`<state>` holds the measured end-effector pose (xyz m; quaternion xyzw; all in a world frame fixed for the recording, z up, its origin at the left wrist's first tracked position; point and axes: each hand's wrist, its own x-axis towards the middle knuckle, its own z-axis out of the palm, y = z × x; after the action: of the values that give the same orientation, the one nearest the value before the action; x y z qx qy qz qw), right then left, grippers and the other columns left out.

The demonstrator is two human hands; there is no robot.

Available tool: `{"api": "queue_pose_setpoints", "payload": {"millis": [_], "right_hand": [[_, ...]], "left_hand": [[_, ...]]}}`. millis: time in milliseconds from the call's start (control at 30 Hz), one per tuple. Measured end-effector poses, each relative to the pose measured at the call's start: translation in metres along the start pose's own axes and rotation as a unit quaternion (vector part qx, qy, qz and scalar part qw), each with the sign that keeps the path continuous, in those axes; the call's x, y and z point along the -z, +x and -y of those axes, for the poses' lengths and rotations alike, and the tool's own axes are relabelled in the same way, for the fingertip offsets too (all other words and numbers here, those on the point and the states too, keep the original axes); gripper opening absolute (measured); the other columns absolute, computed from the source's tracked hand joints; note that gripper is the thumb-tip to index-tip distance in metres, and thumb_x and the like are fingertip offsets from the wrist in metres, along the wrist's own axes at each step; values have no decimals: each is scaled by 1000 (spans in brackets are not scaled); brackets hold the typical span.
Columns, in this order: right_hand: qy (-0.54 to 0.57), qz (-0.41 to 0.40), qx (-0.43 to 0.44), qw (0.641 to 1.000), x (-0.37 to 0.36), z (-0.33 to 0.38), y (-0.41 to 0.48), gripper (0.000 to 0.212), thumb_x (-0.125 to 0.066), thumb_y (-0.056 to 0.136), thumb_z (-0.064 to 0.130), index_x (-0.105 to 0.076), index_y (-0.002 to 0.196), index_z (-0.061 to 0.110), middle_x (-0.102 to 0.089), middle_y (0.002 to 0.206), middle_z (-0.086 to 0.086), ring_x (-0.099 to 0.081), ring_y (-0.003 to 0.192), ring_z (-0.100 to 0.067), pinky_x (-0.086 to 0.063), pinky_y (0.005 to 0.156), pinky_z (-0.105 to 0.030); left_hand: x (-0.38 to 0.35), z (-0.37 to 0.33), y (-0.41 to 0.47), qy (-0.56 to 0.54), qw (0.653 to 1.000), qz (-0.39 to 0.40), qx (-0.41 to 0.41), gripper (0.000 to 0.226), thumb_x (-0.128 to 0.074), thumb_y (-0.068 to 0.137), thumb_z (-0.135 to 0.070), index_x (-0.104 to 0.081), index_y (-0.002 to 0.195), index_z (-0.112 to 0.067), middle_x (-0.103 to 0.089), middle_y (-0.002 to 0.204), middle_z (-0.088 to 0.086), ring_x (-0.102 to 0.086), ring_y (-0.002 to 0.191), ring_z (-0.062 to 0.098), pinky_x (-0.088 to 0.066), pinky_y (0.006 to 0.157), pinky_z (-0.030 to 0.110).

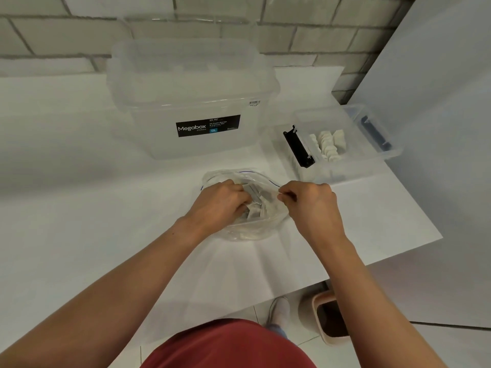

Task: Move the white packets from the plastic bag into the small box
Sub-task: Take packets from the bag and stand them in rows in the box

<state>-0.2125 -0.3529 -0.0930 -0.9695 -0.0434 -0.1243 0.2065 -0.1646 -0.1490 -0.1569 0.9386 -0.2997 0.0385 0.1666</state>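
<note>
A clear plastic zip bag (pixel 255 231) lies open on the white table in front of me, with several white packets (pixel 256 209) inside. My left hand (pixel 218 201) reaches into the bag's mouth, its fingers curled around packets. My right hand (pixel 310 200) pinches the bag's right rim and holds it open. The small clear box (pixel 342 168) stands to the right and behind the bag. A row of white packets (pixel 329 143) stands inside the box, beside its black latch (pixel 299 148).
A large clear Megabox storage tub (pixel 191 102) with its lid on stands behind the bag. The table's right edge (pixel 414 221) runs diagonally close to the small box. A bin (pixel 329 317) sits on the floor below it.
</note>
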Motion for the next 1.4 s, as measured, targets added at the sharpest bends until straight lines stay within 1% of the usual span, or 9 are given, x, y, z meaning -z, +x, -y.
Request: {"api": "queue_pose_setpoints", "payload": {"millis": [200, 433, 700, 767, 867, 1000, 1100, 1267, 1400], "right_hand": [[1, 6, 0, 1000, 1, -2, 3, 5, -73, 90, 15, -76, 87, 12, -71, 68, -3, -64, 61, -30, -55, 62, -40], [-7, 30, 11, 999, -2, -1, 6, 5, -71, 91, 15, -75, 89, 14, -72, 70, -3, -64, 63, -30, -55, 63, -40], [2, 2, 46, 999, -3, 8, 7, 3, -75, 88, 15, -77, 86, 16, -73, 71, 0, -66, 63, -28, -55, 59, -39], [3, 2, 50, 999, -1, 8, 6, 3, -76, 88, 17, -77, 85, 17, -72, 70, 0, -65, 62, -27, -55, 58, -39], [-11, 16, 49, 999, 1, 6, 6, 8, -74, 90, 19, -75, 83, 15, -70, 69, -1, -64, 62, -28, -55, 59, -39], [15, -58, 80, 995, 11, 10, 3, 8, -70, 94, 17, -76, 90, 14, -72, 79, -1, -67, 66, -25, -55, 57, -39], [50, -112, 108, 987, 17, 17, 4, 11, -67, 98, 18, -76, 102, 14, -73, 91, 0, -69, 74, -21, -56, 62, -36], [-8, 10, 95, 995, -3, 6, 5, 17, -58, 97, 20, -74, 92, 17, -66, 81, -1, -65, 70, -28, -54, 58, -42], [19, 7, 89, 996, -2, 0, 3, 16, -60, 95, 21, -76, 96, 20, -69, 81, 0, -66, 71, -25, -55, 59, -43]], "left_hand": [[9, 9, -11, -22, 999, -34, 10, 14, -57, 97, -28, -71, 99, -29, -68, 95, -15, -60, 94, 13, -54, 60, 35], [20, 13, -25, -48, 996, 79, 9, 13, -62, 88, -24, -70, 97, -28, -64, 101, -15, -56, 101, 8, -54, 73, 34], [22, 5, -14, -43, 991, 98, 86, 20, -62, 87, -44, -67, 98, -28, -62, 95, -15, -55, 94, 9, -53, 72, 35], [21, 3, -12, -28, 992, 90, 87, 11, -59, 87, -34, -65, 91, -26, -61, 90, -13, -56, 89, 12, -53, 67, 34], [21, 3, -13, -16, 994, 71, 86, 15, -52, 89, -29, -64, 81, -24, -60, 83, -11, -56, 82, 15, -54, 62, 37], [33, 3, -14, -61, 994, 9, 94, 16, -55, 96, -29, -69, 95, -24, -64, 92, -10, -60, 87, 15, -54, 67, 37], [45, 4, -12, -128, 985, -45, 107, 11, -60, 96, -25, -70, 95, -24, -66, 87, -11, -61, 79, 13, -53, 71, 35], [48, 2, -11, -125, 984, -39, 120, 12, -59, 98, -26, -70, 94, -26, -65, 85, -14, -60, 77, 11, -53, 72, 37], [52, -6, -10, -114, 986, -32, 118, 13, -58, 99, -28, -70, 95, -28, -62, 85, -16, -61, 81, 12, -53, 73, 37]]}}
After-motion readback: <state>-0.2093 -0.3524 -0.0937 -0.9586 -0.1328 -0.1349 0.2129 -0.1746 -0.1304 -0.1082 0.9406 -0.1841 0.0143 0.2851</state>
